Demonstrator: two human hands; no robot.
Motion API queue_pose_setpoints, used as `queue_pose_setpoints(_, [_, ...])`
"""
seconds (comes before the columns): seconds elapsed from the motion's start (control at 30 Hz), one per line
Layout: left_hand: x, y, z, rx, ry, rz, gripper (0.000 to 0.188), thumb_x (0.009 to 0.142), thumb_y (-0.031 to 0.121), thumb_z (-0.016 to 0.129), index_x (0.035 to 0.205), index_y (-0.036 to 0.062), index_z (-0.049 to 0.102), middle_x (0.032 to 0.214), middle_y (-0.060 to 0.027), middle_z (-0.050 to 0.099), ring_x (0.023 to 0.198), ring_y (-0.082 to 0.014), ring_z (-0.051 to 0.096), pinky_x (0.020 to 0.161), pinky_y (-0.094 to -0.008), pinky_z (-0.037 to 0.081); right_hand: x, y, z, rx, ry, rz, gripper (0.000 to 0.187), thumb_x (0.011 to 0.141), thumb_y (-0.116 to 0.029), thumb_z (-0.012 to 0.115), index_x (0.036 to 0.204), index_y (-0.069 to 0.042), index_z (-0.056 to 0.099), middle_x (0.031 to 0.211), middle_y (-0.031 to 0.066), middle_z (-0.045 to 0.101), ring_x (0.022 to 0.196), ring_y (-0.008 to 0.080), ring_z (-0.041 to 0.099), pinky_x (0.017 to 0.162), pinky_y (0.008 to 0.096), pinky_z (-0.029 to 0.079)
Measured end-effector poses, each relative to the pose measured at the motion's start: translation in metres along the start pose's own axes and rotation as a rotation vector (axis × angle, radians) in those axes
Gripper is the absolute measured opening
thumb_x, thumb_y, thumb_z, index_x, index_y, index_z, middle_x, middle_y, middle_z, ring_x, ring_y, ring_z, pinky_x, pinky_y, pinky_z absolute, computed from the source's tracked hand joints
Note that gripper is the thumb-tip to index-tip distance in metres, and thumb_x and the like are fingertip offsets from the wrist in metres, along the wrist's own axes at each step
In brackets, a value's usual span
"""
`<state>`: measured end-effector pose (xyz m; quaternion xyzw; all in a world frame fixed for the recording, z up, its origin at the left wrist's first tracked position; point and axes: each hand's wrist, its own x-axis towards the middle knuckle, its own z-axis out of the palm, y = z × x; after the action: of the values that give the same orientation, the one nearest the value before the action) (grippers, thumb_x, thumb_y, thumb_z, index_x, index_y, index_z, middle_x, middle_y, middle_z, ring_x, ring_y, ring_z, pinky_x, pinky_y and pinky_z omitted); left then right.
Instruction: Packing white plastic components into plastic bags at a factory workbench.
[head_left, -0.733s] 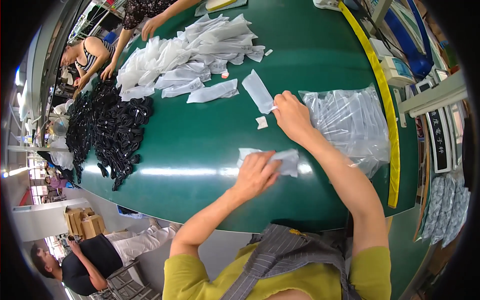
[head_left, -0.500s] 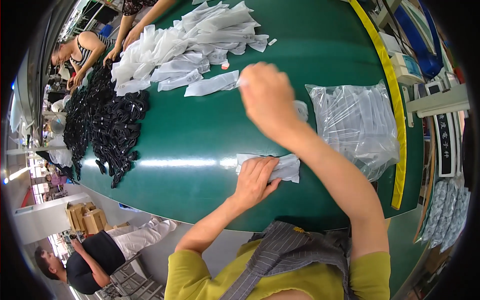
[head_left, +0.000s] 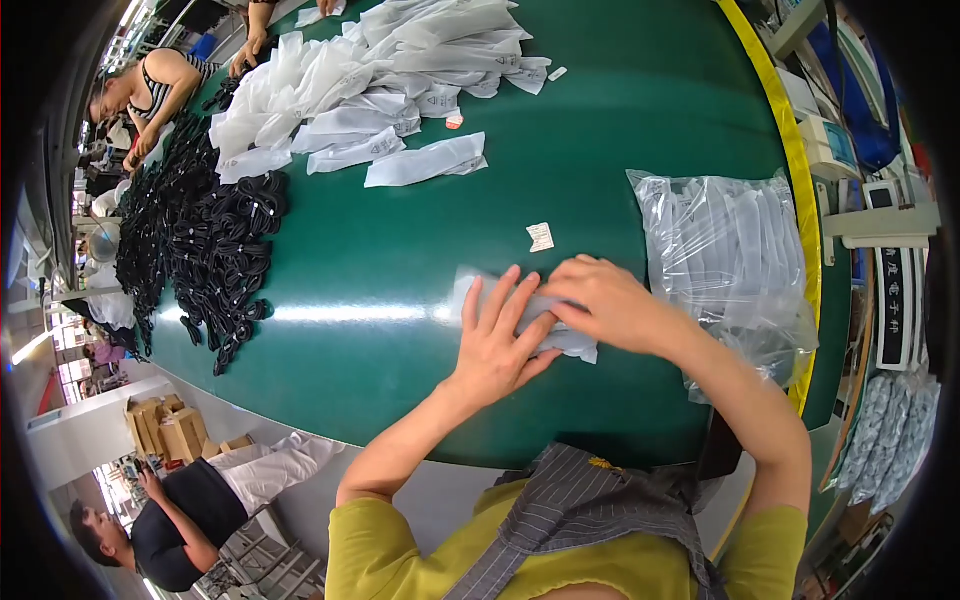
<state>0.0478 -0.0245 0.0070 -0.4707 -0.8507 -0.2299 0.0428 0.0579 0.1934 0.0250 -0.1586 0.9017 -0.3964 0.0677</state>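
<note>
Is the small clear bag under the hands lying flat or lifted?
Flat: the clear bag lies on the green table, pressed by both hands.

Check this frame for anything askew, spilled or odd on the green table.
One small white paper slip lies loose on the green table, apart from the piles. A red-and-white scrap sits beside the heap of white plastic pouches. Both hands press on a clear flat pouch; nothing spilled.

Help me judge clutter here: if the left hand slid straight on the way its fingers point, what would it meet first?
The left hand, flat on the small clear bag, points up and slightly right. Past the right hand beside it, the small white paper tag probably comes first, though it may pass just left.
</note>
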Motion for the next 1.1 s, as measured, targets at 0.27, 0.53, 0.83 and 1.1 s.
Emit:
queue_pose_setpoints(0.27, [0.027, -0.015, -0.013, -0.423, -0.107, -0.070, 0.052, 0.075, 0.023, 0.077, 0.120, 0.0044, 0.057, 0.124, -0.0153, 0.055, 0.120, -0.0356, 0.050, 0.104, -0.0506, 0.036, -0.026, -0.014, 0.012, -0.317, 0.137, -0.178, 0.063, 0.077, -0.004, 0.066, 0.135, 0.009, 0.044, 0.117, 0.0164, 0.053, 0.108, 0.0317, 0.051, 0.091, 0.0420, 0.041])
queue_pose_setpoints(0.53, [0.085, -0.171, -0.042, 0.357, 0.048, -0.111, 0.042, 0.078, 0.005, 0.067, 0.120, 0.0047, 0.059, 0.115, -0.0154, 0.059, 0.108, -0.0350, 0.055, 0.094, -0.0469, 0.043, -0.012, -0.022, 0.039, -0.253, 0.194, -0.182, 0.049, 0.067, 0.008, 0.061, 0.115, 0.003, 0.053, 0.112, 0.0145, 0.051, 0.107, 0.0319, 0.048, 0.097, 0.0438, 0.037])
queue_pose_setpoints(0.83, [0.053, -0.060, -0.048, -0.469, -0.491, -0.157, 0.039, 0.080, 0.002, 0.069, 0.118, 0.0053, 0.063, 0.117, -0.0131, 0.057, 0.110, -0.0325, 0.058, 0.094, -0.0409, 0.049, -0.011, -0.023, 0.028, -0.348, 0.063, -0.195, 0.040, 0.067, 0.003, 0.065, 0.106, 0.003, 0.059, 0.138, 0.0270, 0.042, 0.131, 0.0396, 0.040, 0.112, 0.0547, 0.030])
queue_pose_setpoints(1.1, [0.070, -0.235, -0.076, 0.486, 0.072, -0.193, 0.040, 0.081, 0.007, 0.067, 0.120, 0.0030, 0.058, 0.115, -0.0148, 0.061, 0.108, -0.0353, 0.056, 0.091, -0.0452, 0.045, -0.006, -0.016, 0.036, -0.339, 0.164, -0.267, 0.044, 0.066, 0.006, 0.063, 0.109, 0.002, 0.055, 0.121, 0.0229, 0.048, 0.116, 0.0376, 0.046, 0.101, 0.0484, 0.036])
